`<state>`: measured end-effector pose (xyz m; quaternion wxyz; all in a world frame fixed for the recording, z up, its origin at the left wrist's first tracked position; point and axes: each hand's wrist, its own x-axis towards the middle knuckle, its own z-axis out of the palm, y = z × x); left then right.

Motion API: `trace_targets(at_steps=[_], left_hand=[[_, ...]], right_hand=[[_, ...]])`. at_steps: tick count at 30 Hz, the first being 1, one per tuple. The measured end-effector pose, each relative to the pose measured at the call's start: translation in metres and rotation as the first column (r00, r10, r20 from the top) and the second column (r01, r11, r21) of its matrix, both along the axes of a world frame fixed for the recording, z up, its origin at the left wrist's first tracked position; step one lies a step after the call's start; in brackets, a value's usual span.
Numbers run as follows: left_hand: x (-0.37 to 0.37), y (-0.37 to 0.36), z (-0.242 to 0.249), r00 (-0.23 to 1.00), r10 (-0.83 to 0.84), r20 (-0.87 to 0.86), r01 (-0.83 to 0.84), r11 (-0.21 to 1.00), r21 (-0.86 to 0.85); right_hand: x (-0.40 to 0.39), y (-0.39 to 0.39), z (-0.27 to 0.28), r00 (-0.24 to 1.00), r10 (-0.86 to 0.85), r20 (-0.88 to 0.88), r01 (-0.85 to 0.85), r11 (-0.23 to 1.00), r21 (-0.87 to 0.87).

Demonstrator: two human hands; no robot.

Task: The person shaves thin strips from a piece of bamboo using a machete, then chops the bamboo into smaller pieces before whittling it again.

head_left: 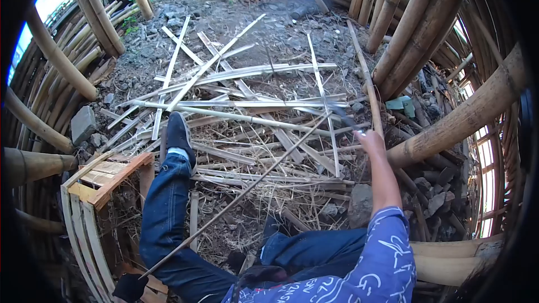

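My left hand (pixel 129 288), in a dark glove, is low at the left, closed round the near end of a long thin bamboo strip (pixel 241 193). The strip slants up across my legs to the right, its far end near my right hand. My right hand (pixel 369 141), bare, is closed on a thin dark tool, apparently a knife (pixel 347 120); its blade is blurred and its shape hard to make out. Split bamboo slats (pixel 224 104) lie crisscrossed on the ground beyond my outstretched leg and shoe (pixel 178 137).
A wooden crate (pixel 92 230) stands at the left, near a grey block (pixel 83 125). Thick bamboo poles (pixel 460 118) rise around the sides. A long pole (pixel 366 78) leans beyond my right hand. Rubble (pixel 435 202) and a large stone (pixel 360 205) lie at the right.
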<state>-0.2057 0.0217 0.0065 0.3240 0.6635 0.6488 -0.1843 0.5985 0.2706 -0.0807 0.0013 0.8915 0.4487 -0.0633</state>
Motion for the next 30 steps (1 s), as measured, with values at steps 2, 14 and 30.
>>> trace_targets(at_steps=[2,14,30], left_hand=[[0.012,-0.002,0.004,1.000,0.019,-0.002,-0.019,0.999,0.032],[-0.020,-0.028,-0.050,0.999,0.046,-0.023,-0.046,0.999,0.017],[0.081,-0.018,0.031,0.927,-0.373,0.037,0.305,0.807,0.507]], right_hand=[[0.019,-0.003,-0.019,0.980,-0.192,-0.051,0.199,0.949,0.243],[-0.048,-0.029,0.054,0.902,-0.055,-0.427,0.137,0.977,0.163],[-0.154,-0.057,0.120,0.327,0.206,-0.922,0.180,0.945,0.275]])
